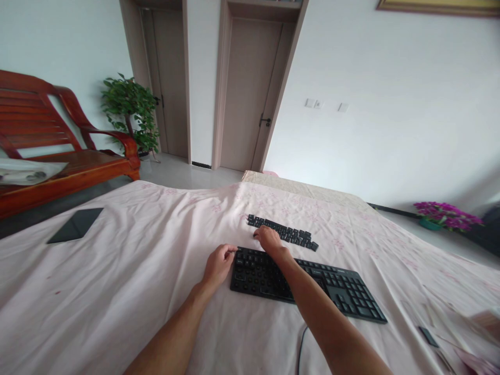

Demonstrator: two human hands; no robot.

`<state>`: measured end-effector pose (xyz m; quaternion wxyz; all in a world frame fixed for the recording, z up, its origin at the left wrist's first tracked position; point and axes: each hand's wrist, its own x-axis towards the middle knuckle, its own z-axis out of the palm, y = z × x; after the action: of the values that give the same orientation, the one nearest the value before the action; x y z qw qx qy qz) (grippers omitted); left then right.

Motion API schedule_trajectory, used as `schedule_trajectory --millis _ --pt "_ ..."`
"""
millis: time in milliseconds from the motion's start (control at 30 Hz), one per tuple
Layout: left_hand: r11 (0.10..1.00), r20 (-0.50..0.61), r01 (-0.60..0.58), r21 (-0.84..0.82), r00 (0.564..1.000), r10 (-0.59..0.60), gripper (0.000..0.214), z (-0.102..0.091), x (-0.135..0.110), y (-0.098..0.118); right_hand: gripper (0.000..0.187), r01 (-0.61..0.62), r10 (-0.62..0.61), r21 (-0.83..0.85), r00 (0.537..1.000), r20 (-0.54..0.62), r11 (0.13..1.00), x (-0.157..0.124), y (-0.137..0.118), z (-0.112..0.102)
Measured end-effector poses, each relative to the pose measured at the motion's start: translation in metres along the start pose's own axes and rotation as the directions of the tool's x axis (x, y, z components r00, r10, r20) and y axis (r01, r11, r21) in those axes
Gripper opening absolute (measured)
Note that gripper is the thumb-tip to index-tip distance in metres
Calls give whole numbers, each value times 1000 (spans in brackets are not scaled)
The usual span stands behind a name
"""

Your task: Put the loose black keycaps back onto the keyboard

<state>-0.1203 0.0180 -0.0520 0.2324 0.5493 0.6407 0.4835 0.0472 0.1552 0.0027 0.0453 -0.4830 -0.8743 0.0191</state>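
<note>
A black keyboard (353,292) lies on the pink cloth, its left part bare of many keycaps so that the switches show. At its upper left corner, my left hand (219,263) has its thumb and bent fingers closed on the edge. My right hand (269,240) reaches over the keyboard to the loose black keycaps (297,237), which are laid out in rows behind it. Its fingertips are pinched at the left end of the lower rows, on what looks like a dark keycap (255,235). My right forearm hides the middle of the keyboard.
The floral cloth (156,281) has folds. A dark tablet-like slab (76,225) lies at left, a small dark object (428,336) at lower right. A cable (301,349) runs below the keyboard. Beyond stand a wooden bench (62,140), a plant (130,112) and purple flowers (447,214).
</note>
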Motion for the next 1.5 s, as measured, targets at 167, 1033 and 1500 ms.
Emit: schedule_trajectory --millis 167,1033,1500 --pt "1000 2 2 3 1000 -2 24 -1 0 1 22 11 -10 31 999 -30 999 -15 -5 -10" --pt "1000 0 22 4 1000 -22 24 -3 -3 7 22 37 -36 2 977 -211 999 -127 -29 -3" --pt "1000 9 23 1 1000 -23 24 -3 -3 6 22 75 -85 -65 982 -166 995 -123 -36 -9"
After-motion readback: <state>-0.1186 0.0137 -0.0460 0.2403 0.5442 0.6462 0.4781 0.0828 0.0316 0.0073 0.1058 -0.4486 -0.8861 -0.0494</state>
